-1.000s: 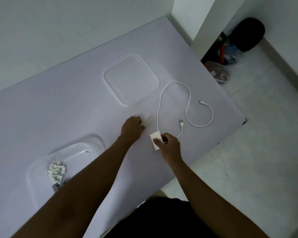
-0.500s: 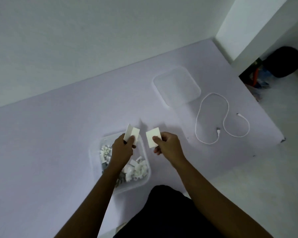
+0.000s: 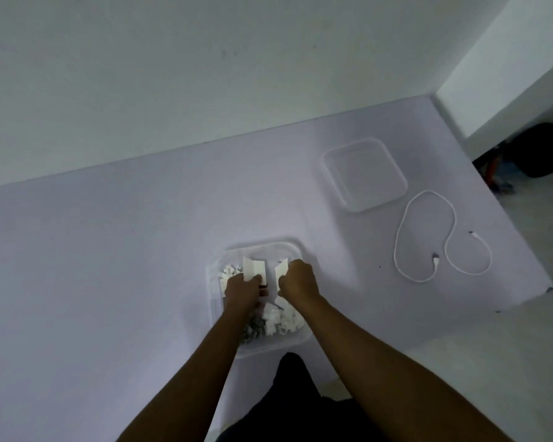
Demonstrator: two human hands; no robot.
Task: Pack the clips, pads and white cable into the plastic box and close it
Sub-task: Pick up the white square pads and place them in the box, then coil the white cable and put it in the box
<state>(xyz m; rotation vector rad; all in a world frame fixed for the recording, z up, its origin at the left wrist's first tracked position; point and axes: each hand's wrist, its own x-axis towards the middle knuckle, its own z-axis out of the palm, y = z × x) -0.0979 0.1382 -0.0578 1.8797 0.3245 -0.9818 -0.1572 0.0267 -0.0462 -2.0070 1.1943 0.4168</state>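
Head view: the left hand (image 3: pixel 241 290) pinches white square pads (image 3: pixel 253 269) and the right hand (image 3: pixel 297 279) pinches another white pad (image 3: pixel 281 270), both directly over the clear plastic box (image 3: pixel 296 250) of small white clips (image 3: pixel 283 320). The looped white cable (image 3: pixel 423 237) lies well apart to the right, nearer the right hand, beside the clear lid (image 3: pixel 364 173).

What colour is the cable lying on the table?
White, with a darker tip at each plug; the cable shows clearly in the head view.

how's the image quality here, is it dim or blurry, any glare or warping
Head view: dim, flat light with a bluish cast and no glare; soft all over, so the clips in the plastic box blur into a pale heap; the lid barely stands out from the table; wide-angle warping tilts the table's edges.
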